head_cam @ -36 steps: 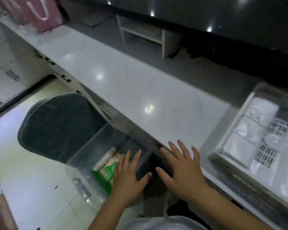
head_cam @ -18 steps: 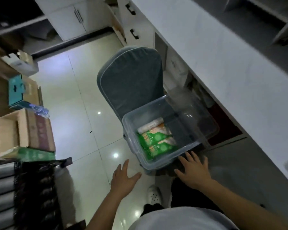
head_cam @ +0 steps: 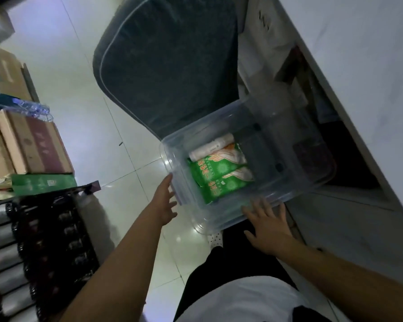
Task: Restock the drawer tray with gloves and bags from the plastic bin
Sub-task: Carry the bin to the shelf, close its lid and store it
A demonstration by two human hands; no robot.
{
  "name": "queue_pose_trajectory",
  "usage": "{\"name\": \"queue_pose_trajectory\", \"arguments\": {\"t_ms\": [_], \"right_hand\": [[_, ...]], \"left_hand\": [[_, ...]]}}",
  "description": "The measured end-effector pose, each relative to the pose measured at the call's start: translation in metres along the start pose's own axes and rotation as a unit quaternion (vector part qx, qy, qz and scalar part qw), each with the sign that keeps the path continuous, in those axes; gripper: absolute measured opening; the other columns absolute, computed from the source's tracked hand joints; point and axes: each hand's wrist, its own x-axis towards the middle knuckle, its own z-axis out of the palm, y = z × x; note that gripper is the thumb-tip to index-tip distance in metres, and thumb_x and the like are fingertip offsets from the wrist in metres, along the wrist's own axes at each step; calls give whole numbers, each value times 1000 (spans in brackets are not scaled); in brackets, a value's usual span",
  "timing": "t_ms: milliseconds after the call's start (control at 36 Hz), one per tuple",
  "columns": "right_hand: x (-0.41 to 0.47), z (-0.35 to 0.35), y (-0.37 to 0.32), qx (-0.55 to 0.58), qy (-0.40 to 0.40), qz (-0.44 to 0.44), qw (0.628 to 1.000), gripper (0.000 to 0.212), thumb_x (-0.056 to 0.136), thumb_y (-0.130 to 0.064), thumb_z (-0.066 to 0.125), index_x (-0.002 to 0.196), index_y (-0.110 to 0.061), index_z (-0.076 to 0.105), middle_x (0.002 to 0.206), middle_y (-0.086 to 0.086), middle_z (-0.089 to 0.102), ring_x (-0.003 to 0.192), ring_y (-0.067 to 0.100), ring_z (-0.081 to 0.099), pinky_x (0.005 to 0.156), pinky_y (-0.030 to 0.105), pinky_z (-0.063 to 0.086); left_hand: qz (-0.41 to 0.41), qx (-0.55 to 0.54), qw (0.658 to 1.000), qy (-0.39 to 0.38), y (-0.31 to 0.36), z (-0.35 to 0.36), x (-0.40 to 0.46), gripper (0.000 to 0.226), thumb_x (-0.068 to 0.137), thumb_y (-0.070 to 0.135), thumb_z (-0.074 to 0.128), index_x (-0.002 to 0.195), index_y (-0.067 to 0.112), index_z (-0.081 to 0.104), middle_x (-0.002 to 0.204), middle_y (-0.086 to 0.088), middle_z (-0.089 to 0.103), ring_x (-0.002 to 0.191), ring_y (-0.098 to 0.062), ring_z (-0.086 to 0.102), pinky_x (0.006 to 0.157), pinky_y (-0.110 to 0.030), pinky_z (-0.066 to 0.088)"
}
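Between both hands: plastic bin | left hand open at its side | right hand open at near rim

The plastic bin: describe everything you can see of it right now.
The bin is a clear, rectangular plastic tub with rounded corners and a thickened rim, lidless and upright. It stands partly under the counter, beside a grey chair. Inside, toward its left end, lie two green packs and a white roll; the rest shows only bare bottom. The left hand is at its left wall and the right hand at its near rim, fingers straight; actual contact is unclear.
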Motion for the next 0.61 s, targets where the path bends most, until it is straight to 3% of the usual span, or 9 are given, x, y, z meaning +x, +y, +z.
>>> {"name": "queue_pose_trajectory", "arguments": {"t_ms": [83,139,250,389,528,611], "right_hand": [[-4,1,5,1,-2,0,1000,73,92,-61,33,156,-36,6,167,5,-5,151,29,-19,112,68,-14],[-6,-3,7,9,-4,9,1000,71,93,-61,33,156,-36,11,167,6,0,152,29,-15,113,67,-12],[-6,-19,12,3,-3,31,1000,72,91,-65,30,155,-33,19,167,7,8,152,30,-7,112,68,-13],[7,-58,14,14,59,34,998,78,84,-68,30,155,-37,18,167,3,-6,152,28,-13,109,64,-19],[39,-112,20,123,119,58,984,74,88,-66,41,154,-40,20,168,-1,-2,153,23,-6,115,64,-2],[66,-145,31,275,146,127,942,70,91,-64,46,153,-38,26,166,2,12,150,31,14,114,64,12]], "left_hand": [[-7,-84,996,-6,9,12,13,56,86,64,55,125,23,60,131,-9,58,117,-31,56,96,-48,49],[-1,-98,995,6,10,16,16,43,86,60,57,109,24,64,123,-10,61,110,-30,60,85,-43,54],[-17,-125,992,5,8,3,19,57,85,64,53,128,27,59,129,-11,59,115,-31,57,86,-43,51],[-19,-155,987,-35,-2,-34,18,65,74,74,55,122,31,66,130,-9,62,119,-34,57,97,-55,44],[2,-162,987,9,-11,-74,-6,60,77,73,54,119,32,67,127,-8,61,116,-32,57,90,-54,48],[9,-162,986,48,-16,-101,-23,57,81,73,51,119,33,66,119,-6,62,108,-29,59,76,-47,50]]}}
